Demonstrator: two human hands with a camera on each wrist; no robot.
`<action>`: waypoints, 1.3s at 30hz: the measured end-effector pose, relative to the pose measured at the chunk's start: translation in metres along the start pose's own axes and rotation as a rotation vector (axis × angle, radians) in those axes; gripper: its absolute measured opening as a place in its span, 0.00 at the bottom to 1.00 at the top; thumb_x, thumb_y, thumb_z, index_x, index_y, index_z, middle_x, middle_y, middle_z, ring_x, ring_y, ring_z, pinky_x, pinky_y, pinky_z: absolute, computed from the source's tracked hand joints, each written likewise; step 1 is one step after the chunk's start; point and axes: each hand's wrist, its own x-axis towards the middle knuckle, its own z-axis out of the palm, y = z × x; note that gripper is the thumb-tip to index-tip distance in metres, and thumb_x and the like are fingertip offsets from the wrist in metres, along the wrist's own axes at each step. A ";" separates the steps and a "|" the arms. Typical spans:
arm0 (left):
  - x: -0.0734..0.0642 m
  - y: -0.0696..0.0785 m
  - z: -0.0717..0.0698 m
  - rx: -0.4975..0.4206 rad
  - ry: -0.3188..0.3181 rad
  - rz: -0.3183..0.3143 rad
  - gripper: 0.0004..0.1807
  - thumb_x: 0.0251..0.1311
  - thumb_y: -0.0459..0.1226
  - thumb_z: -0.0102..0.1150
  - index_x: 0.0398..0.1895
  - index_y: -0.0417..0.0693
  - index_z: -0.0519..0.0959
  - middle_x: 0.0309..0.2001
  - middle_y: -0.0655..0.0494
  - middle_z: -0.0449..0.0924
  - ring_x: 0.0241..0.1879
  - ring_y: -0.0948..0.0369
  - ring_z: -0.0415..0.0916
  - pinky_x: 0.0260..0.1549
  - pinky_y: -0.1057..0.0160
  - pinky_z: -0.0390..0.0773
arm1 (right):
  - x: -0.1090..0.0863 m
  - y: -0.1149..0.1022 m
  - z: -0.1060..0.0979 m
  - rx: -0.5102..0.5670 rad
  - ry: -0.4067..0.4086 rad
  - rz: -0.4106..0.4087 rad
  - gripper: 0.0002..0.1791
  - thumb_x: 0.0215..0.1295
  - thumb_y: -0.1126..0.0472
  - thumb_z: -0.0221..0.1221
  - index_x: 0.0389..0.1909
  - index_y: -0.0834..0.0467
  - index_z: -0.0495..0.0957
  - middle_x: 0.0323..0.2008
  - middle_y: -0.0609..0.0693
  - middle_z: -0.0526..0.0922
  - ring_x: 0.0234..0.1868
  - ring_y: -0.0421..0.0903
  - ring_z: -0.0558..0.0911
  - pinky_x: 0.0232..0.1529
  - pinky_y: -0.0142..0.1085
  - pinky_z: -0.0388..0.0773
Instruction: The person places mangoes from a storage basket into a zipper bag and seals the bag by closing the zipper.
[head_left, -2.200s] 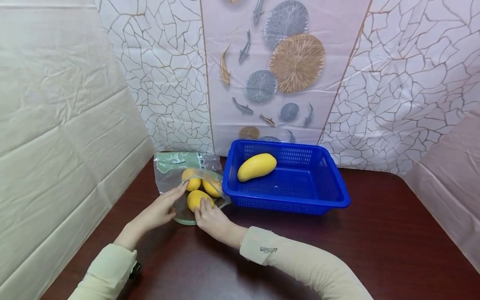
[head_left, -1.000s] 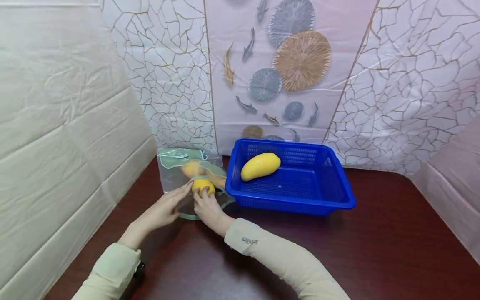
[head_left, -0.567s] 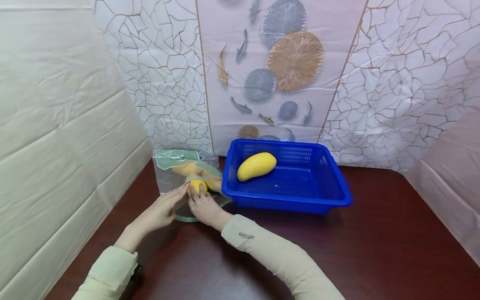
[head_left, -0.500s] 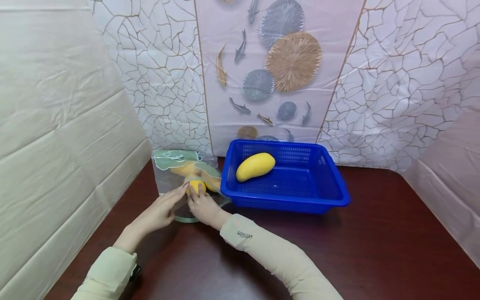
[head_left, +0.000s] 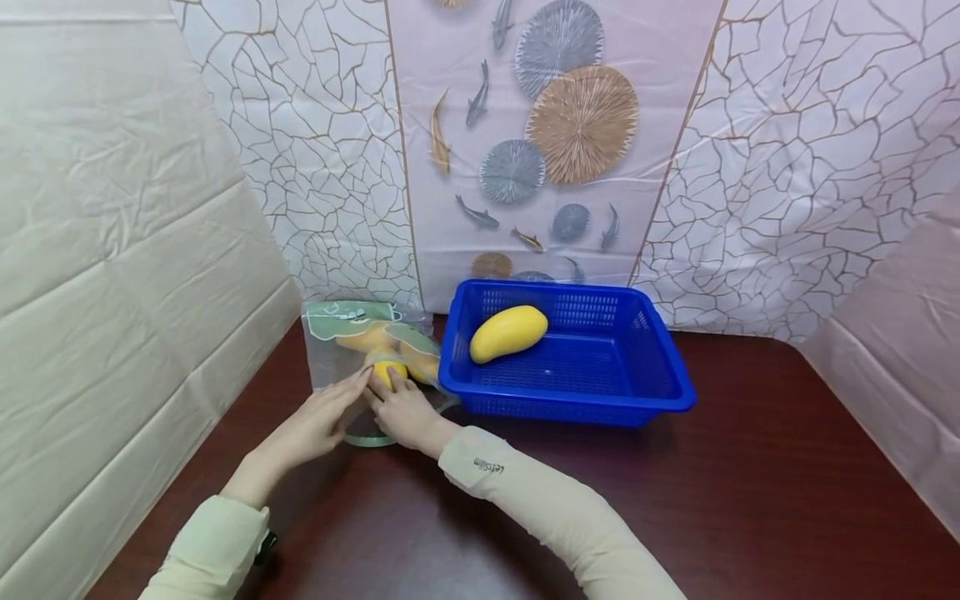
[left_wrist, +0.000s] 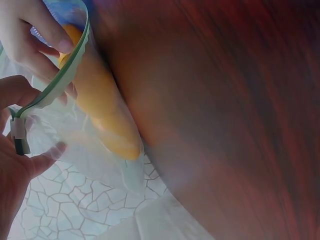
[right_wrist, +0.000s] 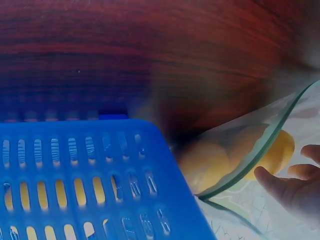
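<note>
A clear zip bag (head_left: 326, 367) with green print lies at the left of the table, several yellow mangoes inside. My left hand (head_left: 311, 427) holds the bag's mouth at its left side; in the left wrist view its thumb and fingers close round the green zip edge (left_wrist: 60, 75) by the white slider (left_wrist: 18, 128). At the mouth, one mango (head_left: 390, 372) is partly in the bag, its near end bare. My right hand (head_left: 408, 417) reaches into the opening with extended fingers against that mango. In the right wrist view, the right hand's thumb and fingers (right_wrist: 292, 187) are spread beside it.
A blue plastic basket (head_left: 570, 400) with slotted walls stands right of the bag, close against it. One long yellow mango (head_left: 510, 333) lies in its left part. Patterned cloth (head_left: 337, 167) hangs behind the dark wooden table (head_left: 750, 467), and pale cloth (head_left: 127, 292) lines the left side.
My right hand has moved the mango from the bag's mouth deeper in, away from me, and its fingers have straightened. My left hand keeps hold of the bag's edge.
</note>
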 end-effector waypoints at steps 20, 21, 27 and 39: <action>0.001 -0.002 0.001 0.005 -0.001 -0.004 0.46 0.37 0.17 0.59 0.68 0.32 0.58 0.68 0.38 0.61 0.62 0.43 0.67 0.52 0.39 0.69 | -0.027 0.009 -0.010 -0.017 0.010 -0.110 0.22 0.68 0.54 0.52 0.62 0.48 0.71 0.69 0.48 0.64 0.68 0.51 0.65 0.59 0.42 0.72; 0.001 -0.002 0.001 0.008 -0.001 -0.004 0.46 0.38 0.17 0.59 0.68 0.32 0.58 0.68 0.38 0.61 0.62 0.43 0.68 0.52 0.40 0.70 | -0.027 0.010 -0.010 -0.020 0.014 -0.115 0.22 0.68 0.54 0.52 0.62 0.48 0.71 0.69 0.48 0.64 0.68 0.51 0.65 0.59 0.42 0.72; -0.002 -0.002 0.002 0.030 -0.014 -0.006 0.47 0.38 0.18 0.61 0.69 0.32 0.57 0.68 0.38 0.60 0.62 0.44 0.68 0.52 0.41 0.70 | -0.033 0.013 -0.014 -0.025 0.038 -0.164 0.21 0.68 0.55 0.52 0.60 0.50 0.73 0.66 0.49 0.69 0.67 0.51 0.68 0.58 0.40 0.73; -0.001 -0.004 0.000 0.003 0.015 -0.011 0.41 0.49 0.20 0.58 0.70 0.35 0.57 0.70 0.42 0.58 0.62 0.45 0.67 0.55 0.39 0.67 | -0.040 0.013 -0.030 -0.019 0.079 -0.238 0.21 0.64 0.54 0.55 0.58 0.52 0.74 0.61 0.50 0.75 0.62 0.50 0.73 0.55 0.38 0.75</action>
